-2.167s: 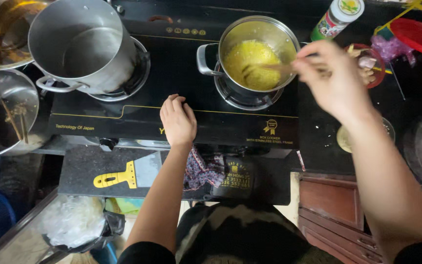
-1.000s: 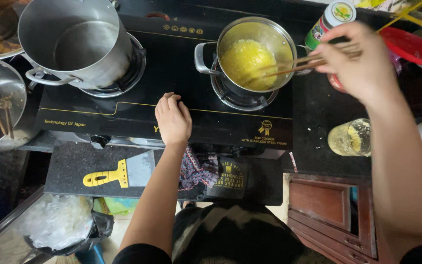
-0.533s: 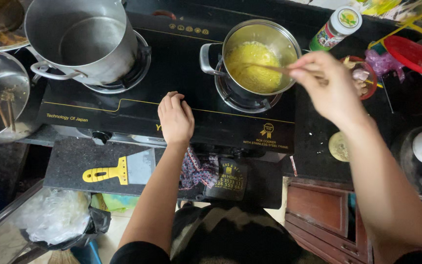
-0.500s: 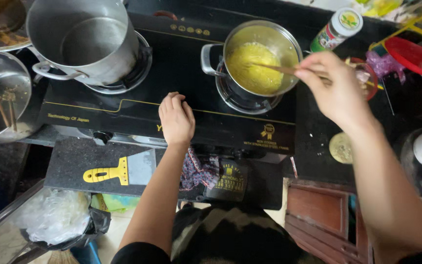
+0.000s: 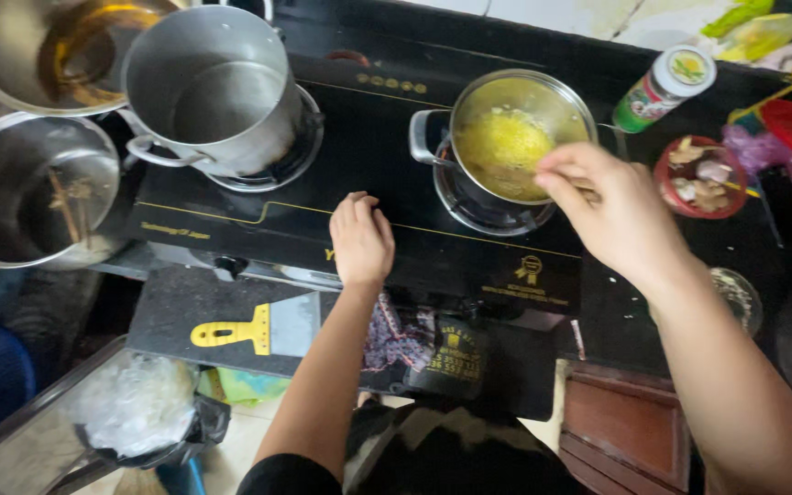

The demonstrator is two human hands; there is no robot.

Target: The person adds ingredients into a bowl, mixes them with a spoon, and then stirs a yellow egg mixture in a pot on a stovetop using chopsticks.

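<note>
Stove (image 5: 258,234) first: its black glass top carries two pots so that each sits over its own burner ring. The big pot (image 5: 213,87) stands on the left ring with its handle turned toward you, and it looks empty. Two more steel pots (image 5: 34,188) crowd the tabletop to the left of the stove, off the heat. The small pot (image 5: 515,137) sits on the right ring, handle to the left, and holds the yellow food (image 5: 504,147), so it lies right under your working hand.

A yellow scraper (image 5: 245,328) lies on the dark mat in front of the stove, well apart from both hands. To the right of the small pot stand a green bottle (image 5: 664,87) and a red bowl (image 5: 700,176) of pale pieces, near enough to reach.

Your right hand (image 5: 611,215) hovers over the near rim of the small pot, fingers pinched closed as if around a thin utensil; your knuckles hide what it grips, so you cannot tell for certain. Your left hand (image 5: 361,243) rests flat and loosely open on the stove's front edge, holding nothing, seemingly to brace you.
</note>
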